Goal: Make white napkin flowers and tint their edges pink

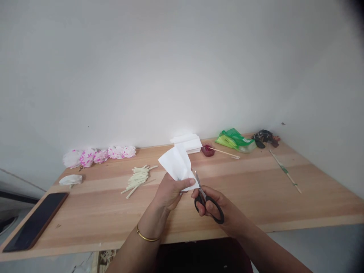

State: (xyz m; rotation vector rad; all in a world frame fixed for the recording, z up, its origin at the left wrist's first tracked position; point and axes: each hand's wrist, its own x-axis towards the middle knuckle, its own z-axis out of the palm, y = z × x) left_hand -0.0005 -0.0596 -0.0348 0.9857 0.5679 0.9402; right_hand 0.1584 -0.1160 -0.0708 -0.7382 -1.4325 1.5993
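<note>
A folded white paper piece (176, 163) is pinched in my left hand (170, 190), its wide end fanning up and to the left. My left thumb lies over the paper's lower right corner. Black-handled scissors (216, 210) are in my right hand (217, 203), with fingers in the loops. Their metal blades point up beside the paper's right corner; whether they touch it I cannot tell. Behind the paper lies a stack of folded white sheets (189, 143) near the wall.
Pale sticks (138, 180) lie left of my hands. Pink-and-white paper puffs (98, 156), a white bundle (71, 179) and a phone (35, 222) are farther left. A red dish (207, 151), green bag (235, 140), dark pile (264, 138) and thin stick (285, 171) are right.
</note>
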